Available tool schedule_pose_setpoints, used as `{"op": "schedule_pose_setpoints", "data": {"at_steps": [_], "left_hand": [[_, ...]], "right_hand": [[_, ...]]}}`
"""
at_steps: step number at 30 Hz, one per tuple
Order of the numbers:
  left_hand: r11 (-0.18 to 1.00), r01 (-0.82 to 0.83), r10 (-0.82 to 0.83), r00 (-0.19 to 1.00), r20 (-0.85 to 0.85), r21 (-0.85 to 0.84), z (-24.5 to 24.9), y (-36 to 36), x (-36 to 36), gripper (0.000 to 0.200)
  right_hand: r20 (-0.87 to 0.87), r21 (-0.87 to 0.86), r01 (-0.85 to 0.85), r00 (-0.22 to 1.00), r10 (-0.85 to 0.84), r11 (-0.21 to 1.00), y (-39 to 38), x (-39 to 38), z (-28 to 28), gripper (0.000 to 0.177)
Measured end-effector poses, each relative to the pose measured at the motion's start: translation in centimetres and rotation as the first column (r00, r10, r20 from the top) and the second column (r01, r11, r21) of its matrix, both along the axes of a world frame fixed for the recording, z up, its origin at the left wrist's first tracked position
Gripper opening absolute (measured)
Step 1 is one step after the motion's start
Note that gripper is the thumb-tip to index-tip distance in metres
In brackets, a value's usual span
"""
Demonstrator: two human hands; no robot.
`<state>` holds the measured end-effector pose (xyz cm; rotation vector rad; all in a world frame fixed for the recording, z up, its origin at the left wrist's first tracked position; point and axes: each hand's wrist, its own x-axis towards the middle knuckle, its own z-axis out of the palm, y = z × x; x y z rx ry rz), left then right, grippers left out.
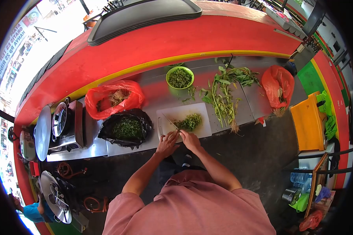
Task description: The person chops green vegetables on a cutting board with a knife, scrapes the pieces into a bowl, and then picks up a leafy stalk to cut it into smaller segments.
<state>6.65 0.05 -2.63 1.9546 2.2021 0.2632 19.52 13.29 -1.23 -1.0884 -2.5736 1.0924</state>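
Note:
A white cutting board (203,129) lies at the front edge of the metal counter, with a heap of chopped greens (190,122) on it. My right hand (190,141) is closed round the handle of a knife (170,120), whose blade points to the far left over the board. Close beside it, my left hand (168,144) rests at the board's near edge, fingers stretched toward the knife handle. Left of the board, a bowl-like container lined with a black plastic bag (146,124) holds more cut greens. Behind the board stands a green bowl (179,87) of chopped greens.
Uncut leafy stems (223,100) with roots spread right of the board. Red plastic bags (277,84) sit at both sides, the left red bag (96,98) holding roots. A stove (77,129) with a pot (61,119) stands far left. Black trays (145,15) lie on the red ledge.

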Motion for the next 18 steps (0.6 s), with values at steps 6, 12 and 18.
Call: {"op": "schedule_pose_setpoints", "data": {"at_steps": [6, 12, 18], "left_hand": [[0.998, -0.004, 0.0, 0.998, 0.058, 0.063, 0.3, 0.0, -0.3, 0.067], [0.992, -0.048, 0.037, 0.995, 0.098, 0.116, -0.2, 0.3, -0.6, 0.063], [0.977, -0.13, 0.12, 0.99, 0.069, 0.168, -1.6, 0.4, -0.4, 0.06]], "right_hand": [[0.006, -0.081, -0.101, 0.995, 0.101, 0.992, 2.8, -0.2, 0.2, 0.035], [0.024, -0.091, -0.089, 0.996, 0.091, 0.992, 2.2, 0.5, 1.2, 0.036], [0.009, -0.118, -0.03, 0.999, 0.031, 0.993, -0.8, 2.1, 0.7, 0.036]]}}
